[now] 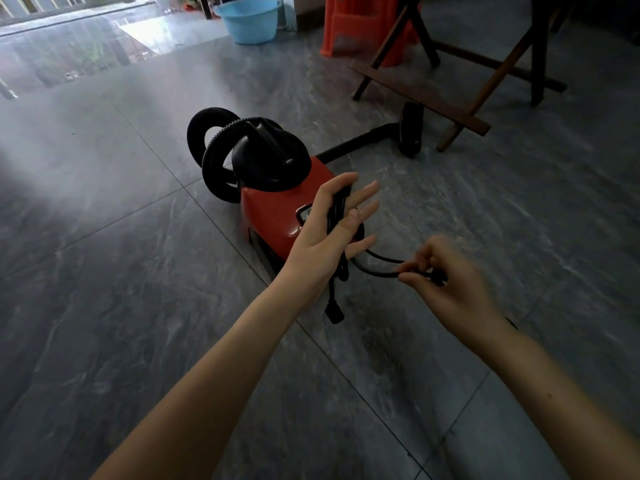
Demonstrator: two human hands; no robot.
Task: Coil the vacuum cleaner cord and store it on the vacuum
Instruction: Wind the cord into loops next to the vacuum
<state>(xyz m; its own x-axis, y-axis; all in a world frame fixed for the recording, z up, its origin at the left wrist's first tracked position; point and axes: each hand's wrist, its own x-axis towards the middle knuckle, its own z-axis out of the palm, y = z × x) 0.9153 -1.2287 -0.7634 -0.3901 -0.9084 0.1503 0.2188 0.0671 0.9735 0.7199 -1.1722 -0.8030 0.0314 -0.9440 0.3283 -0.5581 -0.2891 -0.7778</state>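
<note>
A red and black vacuum cleaner (273, 209) sits on the grey tiled floor, its ribbed black hose (207, 150) looped at its left. My left hand (332, 230) is held up in front of it, fingers spread, with several turns of the black cord (337, 209) wound across the palm. The plug (334, 311) dangles below that hand. My right hand (446, 282) is to the right, slightly blurred, pinching a loose stretch of the cord (377, 271) between thumb and fingers.
The vacuum's wand and floor head (410, 129) lie behind it, close to dark wooden furniture legs (460, 112). An orange plastic stool (360, 26) and a light blue basin (247, 19) stand at the back.
</note>
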